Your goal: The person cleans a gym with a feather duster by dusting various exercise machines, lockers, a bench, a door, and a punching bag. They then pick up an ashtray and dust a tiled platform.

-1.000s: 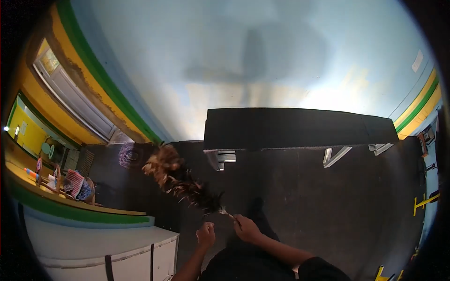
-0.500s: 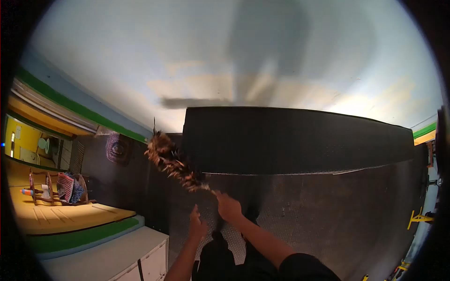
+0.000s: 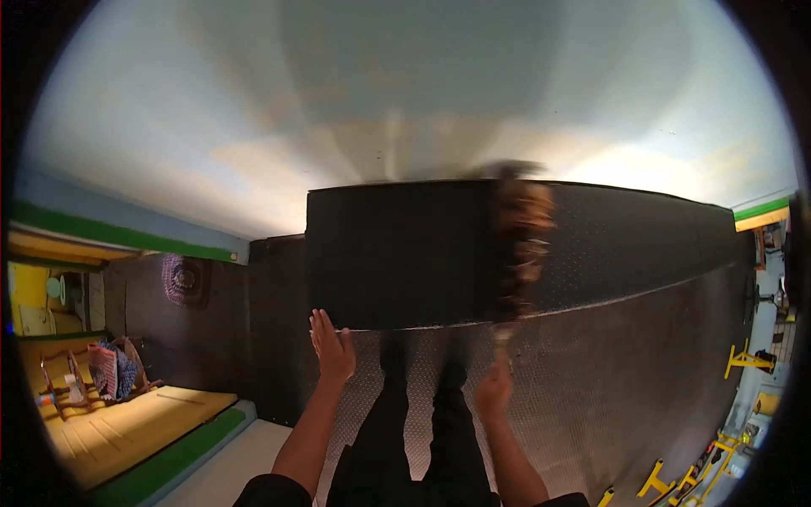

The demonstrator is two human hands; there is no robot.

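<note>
My right hand [image 3: 493, 390] is closed around the handle of a feather duster [image 3: 524, 237]. The brown feathers point away from me, blurred by motion, and overlap the black surface of a long box-like platform [image 3: 397, 253] against the wall. Feather tips reach the platform's back edge in this view. My left hand [image 3: 334, 351] holds nothing; its fingers are stretched out, with the thumb apart, right at the platform's front left corner.
A pale wall [image 3: 405, 84] rises behind the platform. Dark textured flooring [image 3: 608, 389] lies around my legs. To the left are a round-patterned rug [image 3: 184, 279], a wooden rack [image 3: 80, 380] with cloths and a white cabinet top [image 3: 245, 465]. Yellow metal stands [image 3: 743, 359] line the right side.
The feather duster has swept from the platform's left end to the right across its top, in my right hand. My left hand has risen to the platform's front left corner.
</note>
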